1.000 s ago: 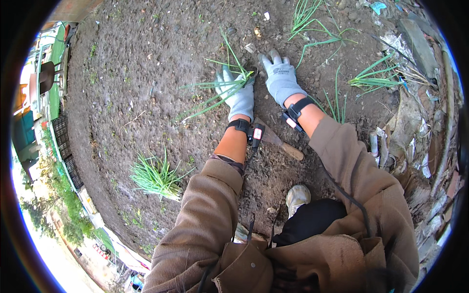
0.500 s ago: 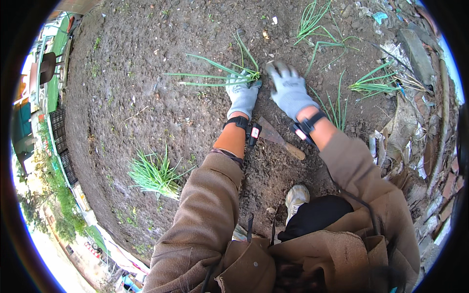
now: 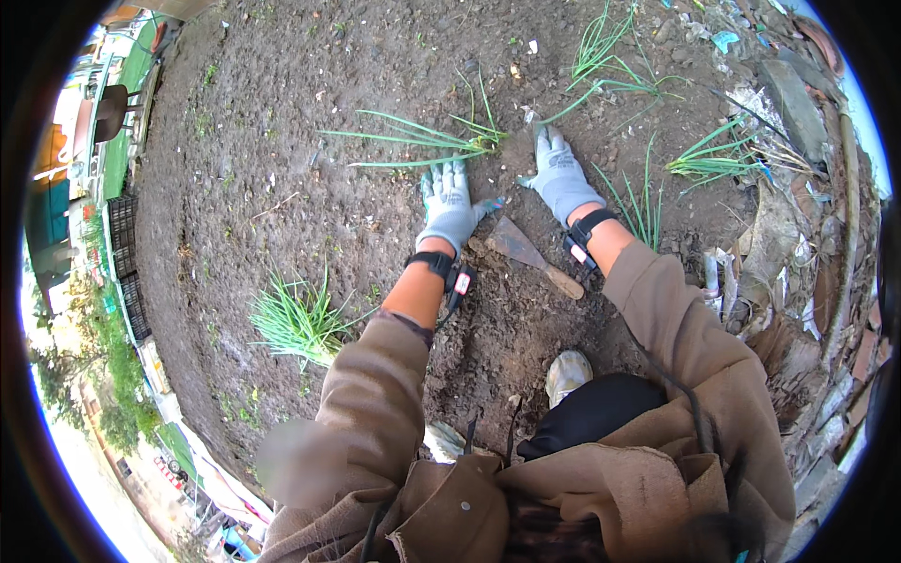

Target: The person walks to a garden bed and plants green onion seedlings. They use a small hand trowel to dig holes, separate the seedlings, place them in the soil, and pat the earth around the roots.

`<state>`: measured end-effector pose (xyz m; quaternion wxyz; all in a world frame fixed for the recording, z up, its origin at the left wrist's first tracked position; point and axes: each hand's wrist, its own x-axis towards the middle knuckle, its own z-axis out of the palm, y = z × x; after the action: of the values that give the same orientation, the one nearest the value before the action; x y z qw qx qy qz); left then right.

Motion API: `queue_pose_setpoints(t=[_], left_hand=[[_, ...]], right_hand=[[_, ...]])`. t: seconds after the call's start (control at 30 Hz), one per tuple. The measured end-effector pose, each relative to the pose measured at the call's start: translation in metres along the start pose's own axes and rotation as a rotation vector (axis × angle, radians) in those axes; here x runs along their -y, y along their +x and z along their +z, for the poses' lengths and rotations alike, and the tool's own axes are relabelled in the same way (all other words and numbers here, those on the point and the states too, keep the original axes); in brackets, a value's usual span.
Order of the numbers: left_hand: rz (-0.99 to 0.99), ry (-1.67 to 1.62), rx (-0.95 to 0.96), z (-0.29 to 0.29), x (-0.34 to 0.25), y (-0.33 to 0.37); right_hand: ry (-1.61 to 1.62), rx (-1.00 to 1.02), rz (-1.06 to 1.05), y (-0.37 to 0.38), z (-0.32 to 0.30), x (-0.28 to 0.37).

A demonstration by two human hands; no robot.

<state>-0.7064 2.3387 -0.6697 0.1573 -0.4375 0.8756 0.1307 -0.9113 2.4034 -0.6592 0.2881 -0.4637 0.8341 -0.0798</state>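
A clump of green onions (image 3: 481, 144) stands in the brown soil ahead of me, its long leaves leaning left. My left hand (image 3: 451, 204), in a grey glove, lies spread on the ground just below those leaves, thumb out to the right. On the plant's other side, my right hand (image 3: 560, 175), gloved alike, rests on the soil with fingers stretched forward and thumb apart. Neither hand holds anything. Between my wrists lies a flat-bladed scraper (image 3: 516, 246) with a wooden handle, blade pointing up and left.
A loose bunch of green onions (image 3: 298, 319) lies at the left. More onion plants stand to the right, one clump (image 3: 709, 161) beside a rubble edge (image 3: 798, 108) of stones and scraps. My shoe (image 3: 568, 375) is near the scraper's handle. Black crates (image 3: 122, 235) line the far left.
My left hand has let go of the onion clump's base and moved back and left, fingers opening. My right hand has flattened beside the plant. The clump stands by itself.
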Motion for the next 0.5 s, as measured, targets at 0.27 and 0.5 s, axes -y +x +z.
queue_pose_setpoints(t=[0.27, 0.5], left_hand=[[0.079, 0.028, -0.116, 0.016, -0.011, 0.054], [0.076, 0.168, 0.014, 0.008, -0.034, 0.047]], right_hand=[[-0.060, 0.357, 0.042, 0.030, -0.035, 0.022], [-0.211, 0.397, -0.057, 0.031, -0.023, 0.022]])
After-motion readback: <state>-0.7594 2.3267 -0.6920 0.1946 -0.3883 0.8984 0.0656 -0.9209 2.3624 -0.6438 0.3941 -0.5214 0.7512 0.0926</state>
